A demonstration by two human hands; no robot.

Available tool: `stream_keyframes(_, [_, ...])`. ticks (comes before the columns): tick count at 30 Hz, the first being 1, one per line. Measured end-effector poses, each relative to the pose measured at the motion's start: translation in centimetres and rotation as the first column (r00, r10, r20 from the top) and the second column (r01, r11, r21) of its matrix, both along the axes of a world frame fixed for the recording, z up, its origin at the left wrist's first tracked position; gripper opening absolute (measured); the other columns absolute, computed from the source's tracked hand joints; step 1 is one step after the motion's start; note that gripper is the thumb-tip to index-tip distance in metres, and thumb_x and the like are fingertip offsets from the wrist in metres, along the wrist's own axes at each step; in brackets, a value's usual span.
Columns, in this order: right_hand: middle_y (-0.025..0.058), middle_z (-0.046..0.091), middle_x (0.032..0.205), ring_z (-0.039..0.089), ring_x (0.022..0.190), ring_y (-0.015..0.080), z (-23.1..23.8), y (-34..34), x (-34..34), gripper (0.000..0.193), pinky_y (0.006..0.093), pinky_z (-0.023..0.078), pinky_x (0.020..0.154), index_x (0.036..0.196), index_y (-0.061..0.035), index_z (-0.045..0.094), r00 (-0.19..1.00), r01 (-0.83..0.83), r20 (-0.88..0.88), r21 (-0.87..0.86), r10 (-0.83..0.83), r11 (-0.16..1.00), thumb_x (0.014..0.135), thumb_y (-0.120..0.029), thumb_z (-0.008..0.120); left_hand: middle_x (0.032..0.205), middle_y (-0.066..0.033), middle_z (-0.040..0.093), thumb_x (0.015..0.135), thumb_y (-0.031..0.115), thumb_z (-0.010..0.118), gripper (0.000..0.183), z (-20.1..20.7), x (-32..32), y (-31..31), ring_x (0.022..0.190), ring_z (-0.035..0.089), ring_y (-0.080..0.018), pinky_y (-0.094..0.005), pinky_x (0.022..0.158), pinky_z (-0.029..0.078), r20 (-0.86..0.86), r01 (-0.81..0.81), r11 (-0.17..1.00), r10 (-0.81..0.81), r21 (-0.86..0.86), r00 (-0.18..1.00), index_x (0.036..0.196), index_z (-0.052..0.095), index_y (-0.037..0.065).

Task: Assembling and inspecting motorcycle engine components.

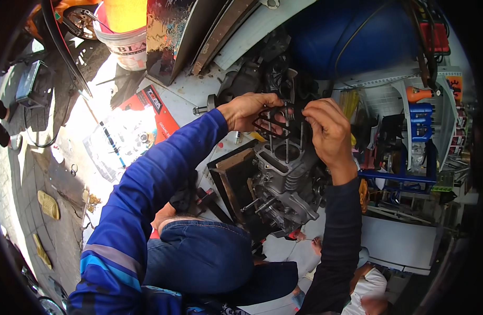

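The left hand's fingers pinch a thin black gasket point(263, 129), an openwork outline of narrow strips, above the round bore of a grey metal engine block point(291, 195); the left hand point(245, 111) comes in from a blue sleeve point(168, 157). The right hand point(331, 131), in a black sleeve point(342, 226), has its fingers curled in toward the thumb just beside the upright studs point(288, 140), and whether they close on anything cannot be told. The block sits beside a dark, open-sided box point(230, 167), over a floor of pale tiles point(220, 150) in a crowded workshop, with strong sunlight falling at the left. The casting is dull and rough, with stacked curved fins below its flat top face; at least three smooth, slender studs rise from it. Left of it lie a metal shaft with a toothed end point(200, 111) and a glossy red sheet point(169, 124). Farther out stand one white plastic bucket point(128, 51), one big rounded blue drum point(352, 44) and a pale wall rack point(445, 113) with blue bottles point(421, 122) and one orange object point(419, 95). Two tan sandals point(49, 205) lie on the paving at far left, and another person's white clothing point(371, 289) shows at lower right.
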State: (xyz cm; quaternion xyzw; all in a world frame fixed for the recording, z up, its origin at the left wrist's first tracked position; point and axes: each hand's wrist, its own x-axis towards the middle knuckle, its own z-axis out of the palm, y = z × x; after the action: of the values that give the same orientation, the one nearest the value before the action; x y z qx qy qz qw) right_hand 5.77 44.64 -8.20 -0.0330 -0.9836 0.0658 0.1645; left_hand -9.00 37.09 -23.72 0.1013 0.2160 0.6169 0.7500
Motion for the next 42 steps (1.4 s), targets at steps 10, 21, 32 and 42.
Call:
stream_keyframes(10, [0.0123, 0.064, 0.088, 0.062, 0.084, 0.0295, 0.5, 0.3, -0.4, 0.016, 0.0355, 0.05, 0.071, 0.083, 0.0047, 0.064, 0.997, -0.06, 0.059, 0.047, 0.057, 0.997, 0.071, 0.014, 0.064, 0.1, -0.0198, 0.07, 0.096, 0.017, 0.052, 0.029, 0.9, 0.4, -0.7, 0.099, 0.068, -0.0402, -0.0423, 0.08, 0.061, 0.092, -0.078, 0.997, 0.076, 0.015, 0.993, 0.112, 0.058, -0.006])
stream_keyframes(21, [0.0121, 0.063, 0.09, 0.062, 0.083, 0.0293, 0.9, 0.0, -0.7, 0.018, 0.0348, 0.05, 0.07, 0.086, 0.0036, 0.063, 0.991, -0.072, 0.122, 0.097, 0.06, 0.993, 0.071, 0.014, 0.063, 0.101, -0.0157, 0.069, 0.096, 0.015, 0.052, 0.026, 0.7, 0.7, -0.5, 0.089, 0.071, -0.0308, -0.0477, 0.078, 0.062, 0.109, -0.127, 0.992, 0.125, 0.013, 0.986, 0.11, 0.058, -0.006])
stream_keyframes(32, [0.0126, 0.063, 0.09, 0.062, 0.081, 0.0299, 1.9, -0.6, -1.3, 0.014, 0.0348, 0.05, 0.069, 0.087, 0.0041, 0.063, 0.976, -0.025, 0.219, 0.08, 0.007, 0.996, 0.075, 0.013, 0.063, 0.104, -0.0132, 0.069, 0.095, 0.016, 0.057, 0.021, 0.2, 0.5, 0.5, 0.088, 0.072, -0.0266, -0.0502, 0.08, 0.061, 0.161, -0.065, 0.997, 0.069, -0.034, 0.984, 0.103, 0.059, -0.003])
stream_keyframes(42, [0.0115, 0.063, 0.09, 0.062, 0.08, 0.0281, 1.8, -0.6, -1.4, 0.014, 0.0325, 0.049, 0.068, 0.086, 0.0047, 0.064, 0.974, -0.033, 0.227, 0.074, 0.015, 0.997, 0.075, 0.013, 0.064, 0.109, -0.0145, 0.068, 0.098, 0.02, 0.055, 0.029, -0.9, 0.6, 0.0, 0.097, 0.07, -0.0281, -0.0452, 0.084, 0.059, 0.168, -0.036, 0.998, 0.026, 0.06, 0.985, 0.115, 0.06, -0.003])
